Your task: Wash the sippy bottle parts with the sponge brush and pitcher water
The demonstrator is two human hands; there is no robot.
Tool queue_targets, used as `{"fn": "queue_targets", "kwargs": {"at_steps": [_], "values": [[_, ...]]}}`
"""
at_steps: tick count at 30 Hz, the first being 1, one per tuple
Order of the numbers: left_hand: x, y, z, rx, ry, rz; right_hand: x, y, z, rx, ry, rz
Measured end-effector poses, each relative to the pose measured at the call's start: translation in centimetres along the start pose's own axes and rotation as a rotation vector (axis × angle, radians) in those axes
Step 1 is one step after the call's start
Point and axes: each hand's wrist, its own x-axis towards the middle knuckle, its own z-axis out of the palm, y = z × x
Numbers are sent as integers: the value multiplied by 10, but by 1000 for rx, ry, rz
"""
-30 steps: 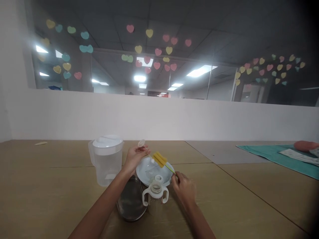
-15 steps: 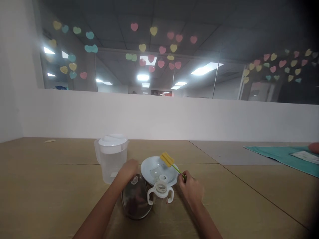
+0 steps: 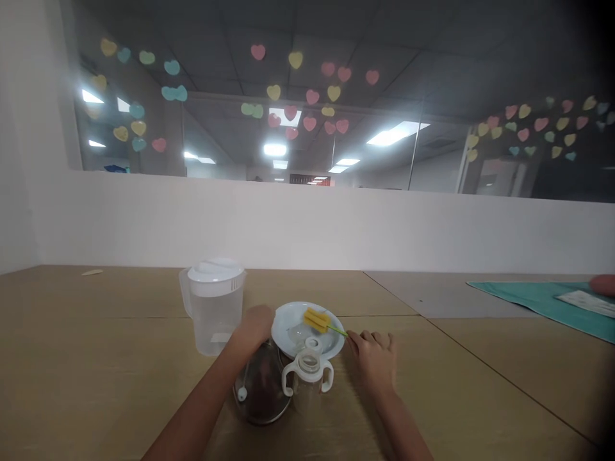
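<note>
So, the yellow sponge brush is held by the right hand, its thin green handle pinched near the end. The sponge head is pointed left, over the white bowl; whether the bowl is touched can't be told. The left hand is placed over the far end of the metal tray, beside the bowl. Its fingers are hidden, so open or closed can't be told. A small white-tipped piece is seen at the tray's near left side; whether it's gripped can't be told. The clear bottle is stood upright just in front of the bowl, mouth uncovered, white side handles fitted.

Handling, judgement only: the brush should be found light, head soft and easily squashed, handle probably a bit springy. Best gripped on the handle, nearer the head if more push is needed. The bottle is likely stiff, slippery if wetted; best taken by both side handles. If it's glass, knocks should be avoided; material can't be confirmed.
</note>
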Motion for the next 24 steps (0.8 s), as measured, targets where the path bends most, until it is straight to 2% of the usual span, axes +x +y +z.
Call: {"fn": "queue_targets", "kwargs": {"at_steps": [2, 5, 8, 11, 13, 16, 18, 22, 24], "values": [[5, 11, 3, -8, -8, 78, -1, 0, 2, -11, 20, 26], [13, 25, 20, -41, -24, 155, -2, -1, 2, -10, 22, 56], [18, 28, 40, -55, -30, 109, -3, -3, 1, 9, 42, 61], [22, 23, 49, -76, -4, 55, -4, -5, 1, 46, 71, 73], [23, 19, 46, -109, 28, 49, -4, -6, 0, 71, 95, 94], [24, 17, 32, -178, 82, 71, -5, -5, -1, 112, 159, 98], [23, 19, 20, -313, 139, 128, -6, -5, -4, 156, 221, 54], [13, 35, 3, -674, 273, 238, -10, -5, -8, 262, 363, -45], [6, 46, -4, -699, 254, 264, -12, -6, -8, 298, 413, -55]]}}
